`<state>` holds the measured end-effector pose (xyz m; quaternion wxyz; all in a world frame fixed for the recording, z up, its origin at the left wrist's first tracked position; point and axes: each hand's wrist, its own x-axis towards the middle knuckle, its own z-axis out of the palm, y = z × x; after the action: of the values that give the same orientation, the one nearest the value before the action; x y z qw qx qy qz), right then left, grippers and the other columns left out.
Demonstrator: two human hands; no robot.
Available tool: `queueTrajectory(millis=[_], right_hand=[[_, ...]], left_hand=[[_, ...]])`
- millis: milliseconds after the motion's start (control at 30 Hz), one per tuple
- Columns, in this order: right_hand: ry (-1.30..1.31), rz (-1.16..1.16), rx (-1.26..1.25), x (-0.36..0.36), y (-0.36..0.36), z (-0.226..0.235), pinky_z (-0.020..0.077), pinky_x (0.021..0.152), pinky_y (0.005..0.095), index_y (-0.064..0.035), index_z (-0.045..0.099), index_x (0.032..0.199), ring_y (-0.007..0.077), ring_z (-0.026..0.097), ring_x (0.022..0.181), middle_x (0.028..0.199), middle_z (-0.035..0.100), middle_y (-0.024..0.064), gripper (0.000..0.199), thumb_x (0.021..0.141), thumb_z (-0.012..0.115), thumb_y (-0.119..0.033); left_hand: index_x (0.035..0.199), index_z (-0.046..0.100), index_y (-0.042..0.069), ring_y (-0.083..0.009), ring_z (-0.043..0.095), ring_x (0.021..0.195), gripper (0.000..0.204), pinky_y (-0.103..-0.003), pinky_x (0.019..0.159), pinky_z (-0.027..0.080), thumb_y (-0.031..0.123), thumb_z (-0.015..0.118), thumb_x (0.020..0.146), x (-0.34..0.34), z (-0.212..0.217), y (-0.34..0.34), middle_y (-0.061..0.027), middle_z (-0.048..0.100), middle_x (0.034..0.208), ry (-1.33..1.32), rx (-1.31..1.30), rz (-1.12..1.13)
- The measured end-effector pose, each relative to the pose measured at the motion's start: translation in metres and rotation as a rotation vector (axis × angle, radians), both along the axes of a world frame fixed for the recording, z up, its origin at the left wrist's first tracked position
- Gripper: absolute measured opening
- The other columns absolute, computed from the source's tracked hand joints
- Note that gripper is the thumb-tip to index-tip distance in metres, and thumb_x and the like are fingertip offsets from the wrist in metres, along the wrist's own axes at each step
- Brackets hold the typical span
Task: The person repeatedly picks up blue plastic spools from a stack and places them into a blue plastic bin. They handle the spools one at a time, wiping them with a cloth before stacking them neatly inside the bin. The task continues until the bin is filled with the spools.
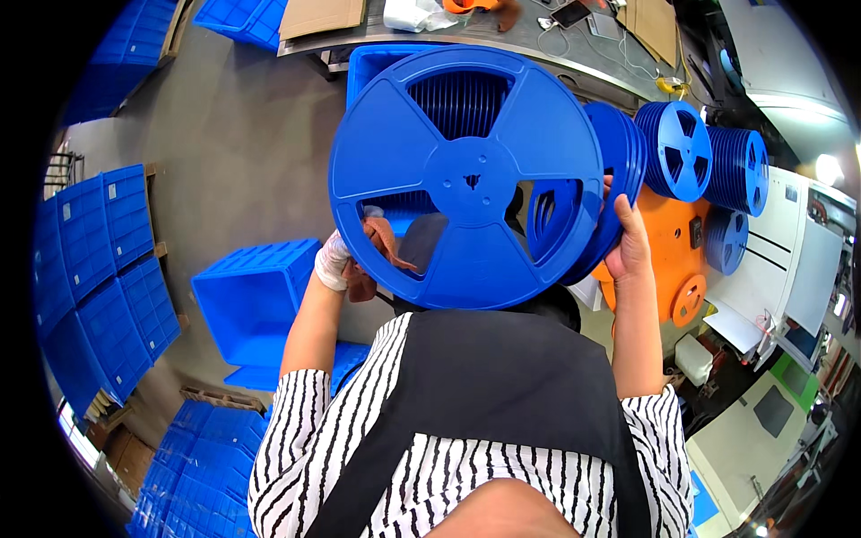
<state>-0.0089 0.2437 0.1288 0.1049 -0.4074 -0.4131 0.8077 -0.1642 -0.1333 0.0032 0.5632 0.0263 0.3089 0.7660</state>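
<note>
**Blue reel held flat-on, face to the camera**

Grey concrete floor [242,134] all around, crowded with blue plastic crates [99,269] stacked at the left and lower left, one open blue bin [251,296] just beside the left forearm. Long grey workbench [502,36] across the top, littered with cardboard, cables and a phone. At the right, rows of blue reels [708,161] standing on edge, an orange panel [673,251] behind them, white cabinets further right.

Front and centre, held up at chest height: large blue reel [466,179], flat face turned toward the camera, hub axis pointing straight at the viewer, three cut-out windows around the hub. More reels of the same kind stacked right behind it, edges showing at the right. Little free room: bin close on the left, reel rows close on the right.

Left hand [336,260], wrapped in white, pressed to the reel's left rim with an orange cloth [386,242] bunched against it. Right hand [628,242] bare, fingers curled around the right rim of the stack.
</note>
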Motion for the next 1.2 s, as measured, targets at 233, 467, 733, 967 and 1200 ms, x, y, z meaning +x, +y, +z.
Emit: queueTrajectory(millis=[233, 467, 733, 967, 1200], right_hand=[[0.052, 0.112, -0.003, 0.009, -0.001, 0.010, 0.0594, 0.067, 0.0305, 0.0038, 0.052, 0.121, 0.0230, 0.070, 0.077, 0.105, 0.065, 0.0178, 0.050, 0.078, 0.073, -0.011], [0.131, 0.045, -0.170, 0.026, -0.008, 0.008, 0.0559, 0.059, 0.0259, 0.0049, 0.056, 0.118, 0.0207, 0.068, 0.070, 0.104, 0.066, 0.0198, 0.043, 0.079, 0.068, -0.008], [0.058, 0.091, -0.038, 0.014, -0.032, 0.031, 0.0560, 0.063, 0.0284, 0.0065, 0.057, 0.115, 0.0211, 0.068, 0.070, 0.104, 0.066, 0.0192, 0.041, 0.078, 0.067, -0.008], [0.026, 0.144, 0.030, 0.013, -0.042, 0.047, 0.0574, 0.064, 0.0300, 0.0077, 0.056, 0.115, 0.0209, 0.069, 0.071, 0.100, 0.066, 0.0180, 0.044, 0.077, 0.069, -0.009], [0.002, 0.126, 0.064, 0.017, -0.045, 0.050, 0.0589, 0.065, 0.0322, 0.0080, 0.054, 0.115, 0.0217, 0.069, 0.070, 0.099, 0.066, 0.0173, 0.046, 0.076, 0.071, -0.009]], left_hand=[[0.103, 0.065, -0.001, -0.0140, 0.063, 0.063, 0.056, -0.023, 0.053, 0.051, 0.042, 0.083, 0.072, -0.014, 0.008, 0.000, -0.0095, 0.068, 0.079, -0.015, -0.243, -0.092], [0.114, 0.063, 0.002, -0.0163, 0.064, 0.087, 0.053, -0.035, 0.079, 0.054, 0.049, 0.067, 0.089, -0.030, 0.042, 0.008, -0.0088, 0.066, 0.105, 0.070, -0.449, 0.379], [0.128, 0.060, 0.007, -0.0221, 0.068, 0.087, 0.045, -0.033, 0.081, 0.055, 0.011, 0.071, 0.084, -0.039, 0.129, 0.110, -0.0139, 0.068, 0.107, 1.583, -0.606, 0.213], [0.124, 0.063, 0.004, -0.0243, 0.068, 0.081, 0.043, -0.034, 0.078, 0.056, 0.026, 0.069, 0.087, -0.035, 0.132, 0.155, -0.0131, 0.070, 0.091, 1.324, -0.734, -0.413], [0.111, 0.068, 0.005, -0.0128, 0.060, 0.067, 0.030, -0.027, 0.063, 0.053, 0.024, 0.070, 0.088, -0.033, 0.137, 0.165, -0.0050, 0.065, 0.083, 1.020, -0.749, -0.456]])
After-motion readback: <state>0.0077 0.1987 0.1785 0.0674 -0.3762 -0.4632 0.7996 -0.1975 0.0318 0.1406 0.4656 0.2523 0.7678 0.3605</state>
